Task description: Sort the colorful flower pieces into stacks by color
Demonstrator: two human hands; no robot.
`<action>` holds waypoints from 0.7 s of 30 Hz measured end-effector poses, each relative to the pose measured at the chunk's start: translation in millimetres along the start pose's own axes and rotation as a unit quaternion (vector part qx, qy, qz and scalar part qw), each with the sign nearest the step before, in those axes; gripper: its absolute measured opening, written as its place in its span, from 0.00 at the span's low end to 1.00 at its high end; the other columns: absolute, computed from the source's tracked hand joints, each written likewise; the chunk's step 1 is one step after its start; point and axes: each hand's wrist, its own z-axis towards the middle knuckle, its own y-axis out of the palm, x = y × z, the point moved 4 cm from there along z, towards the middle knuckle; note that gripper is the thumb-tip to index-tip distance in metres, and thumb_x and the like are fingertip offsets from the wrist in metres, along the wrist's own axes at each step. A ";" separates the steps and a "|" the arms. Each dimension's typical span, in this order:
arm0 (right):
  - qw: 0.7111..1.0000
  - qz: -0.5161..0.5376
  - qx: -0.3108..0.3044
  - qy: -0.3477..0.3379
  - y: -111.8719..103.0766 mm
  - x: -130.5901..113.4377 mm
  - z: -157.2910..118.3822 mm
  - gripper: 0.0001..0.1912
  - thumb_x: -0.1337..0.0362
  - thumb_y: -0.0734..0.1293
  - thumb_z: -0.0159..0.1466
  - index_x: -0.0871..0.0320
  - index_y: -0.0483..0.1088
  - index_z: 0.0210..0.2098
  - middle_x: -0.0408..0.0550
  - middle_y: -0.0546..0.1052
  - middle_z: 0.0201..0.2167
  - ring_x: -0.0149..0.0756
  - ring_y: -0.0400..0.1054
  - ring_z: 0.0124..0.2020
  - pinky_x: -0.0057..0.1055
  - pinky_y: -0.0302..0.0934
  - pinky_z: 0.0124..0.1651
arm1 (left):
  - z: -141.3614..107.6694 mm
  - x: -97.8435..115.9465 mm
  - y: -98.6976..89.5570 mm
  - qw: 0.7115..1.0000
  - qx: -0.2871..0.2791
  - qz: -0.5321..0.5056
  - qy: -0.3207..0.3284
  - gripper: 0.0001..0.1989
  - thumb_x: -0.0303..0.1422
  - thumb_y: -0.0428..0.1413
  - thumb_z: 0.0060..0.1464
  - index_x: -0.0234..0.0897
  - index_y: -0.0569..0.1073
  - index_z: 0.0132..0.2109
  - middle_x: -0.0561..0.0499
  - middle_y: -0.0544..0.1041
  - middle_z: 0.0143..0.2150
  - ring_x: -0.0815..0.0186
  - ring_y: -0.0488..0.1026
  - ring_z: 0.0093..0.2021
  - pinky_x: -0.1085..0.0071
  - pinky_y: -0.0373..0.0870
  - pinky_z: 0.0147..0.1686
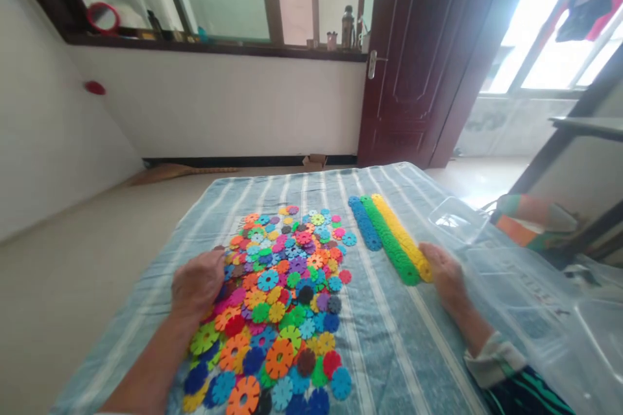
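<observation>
Seemingly colour-sorted, the yellow snowflake-disc row (400,233) lies right of the mixed disc pile (285,301), right hand (442,270) touching it, left hand (198,282) at the pile's left edge; whether fingers clamp, I can't tell.

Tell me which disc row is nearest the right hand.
The yellow row, rightmost of three; the right hand is at its near end. The green row and shorter blue row lie farther left.

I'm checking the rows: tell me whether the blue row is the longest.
No, the blue row is visibly shorter than the green row beside it.
</observation>
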 end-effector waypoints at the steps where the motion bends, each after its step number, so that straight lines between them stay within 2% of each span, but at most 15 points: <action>1: 1.000 0.004 -0.001 0.000 0.6 -0.2 0.3 0.31 0.41 0.61 0.57 0.62 0.74 0.42 0.50 0.78 0.36 0.40 0.71 0.37 0.31 0.63 0.39 | 1.7 0.7 -4.7 0.999 0.030 -0.007 -0.012 0.19 0.33 0.40 0.59 0.36 0.75 0.40 0.45 0.79 0.42 0.55 0.73 0.42 0.63 0.69 0.41; 4: 1.000 0.015 -0.001 -0.005 2.3 -0.9 1.6 0.31 0.40 0.61 0.57 0.62 0.74 0.42 0.49 0.78 0.34 0.40 0.71 0.36 0.31 0.64 0.38 | 6.9 17.0 -22.0 0.991 0.108 -0.073 -0.026 0.16 0.35 0.42 0.57 0.39 0.74 0.37 0.50 0.79 0.38 0.58 0.72 0.41 0.65 0.68 0.41; 6: 1.000 0.018 0.003 -0.009 2.8 -0.8 2.7 0.31 0.40 0.61 0.56 0.62 0.74 0.41 0.49 0.78 0.34 0.41 0.71 0.35 0.31 0.64 0.37 | 8.9 46.4 -32.0 0.980 0.126 -0.156 0.013 0.14 0.37 0.45 0.56 0.39 0.75 0.36 0.50 0.78 0.37 0.59 0.72 0.40 0.66 0.68 0.41; 8: 1.000 0.016 0.007 -0.012 3.0 -0.5 3.7 0.31 0.40 0.61 0.56 0.61 0.75 0.41 0.49 0.78 0.34 0.41 0.71 0.35 0.32 0.63 0.36 | 7.8 90.6 -37.0 0.960 0.103 -0.249 0.077 0.14 0.37 0.47 0.56 0.38 0.76 0.35 0.49 0.78 0.37 0.61 0.73 0.39 0.69 0.68 0.42; 10: 1.000 0.016 0.007 -0.015 3.2 -0.9 4.3 0.32 0.40 0.60 0.57 0.61 0.74 0.41 0.49 0.78 0.34 0.41 0.70 0.36 0.32 0.63 0.37 | 3.7 142.4 -35.4 0.939 0.051 -0.314 0.130 0.13 0.36 0.47 0.56 0.39 0.76 0.35 0.49 0.78 0.35 0.64 0.73 0.38 0.71 0.68 0.41; 14: 1.000 0.017 0.003 -0.018 4.4 -3.0 4.3 0.32 0.40 0.59 0.57 0.62 0.74 0.42 0.50 0.78 0.35 0.41 0.70 0.37 0.32 0.63 0.37 | -4.6 237.8 -19.8 0.920 -0.059 -0.338 0.192 0.13 0.31 0.48 0.57 0.38 0.76 0.31 0.50 0.76 0.31 0.67 0.73 0.34 0.74 0.67 0.38; 17: 1.000 0.025 0.005 -0.015 4.9 -4.3 4.0 0.32 0.40 0.59 0.57 0.62 0.74 0.42 0.49 0.78 0.35 0.41 0.70 0.36 0.31 0.63 0.36 | -3.3 281.4 -8.6 0.924 -0.104 -0.313 0.194 0.12 0.29 0.48 0.56 0.38 0.77 0.32 0.50 0.77 0.32 0.67 0.73 0.36 0.74 0.66 0.38; 21: 0.999 0.033 -0.007 -0.012 5.3 -6.2 3.8 0.31 0.40 0.60 0.57 0.61 0.74 0.42 0.49 0.78 0.35 0.41 0.71 0.35 0.31 0.63 0.35 | 2.0 308.4 -2.7 0.930 -0.115 -0.288 0.199 0.13 0.29 0.48 0.57 0.40 0.77 0.31 0.50 0.77 0.34 0.66 0.73 0.38 0.73 0.65 0.38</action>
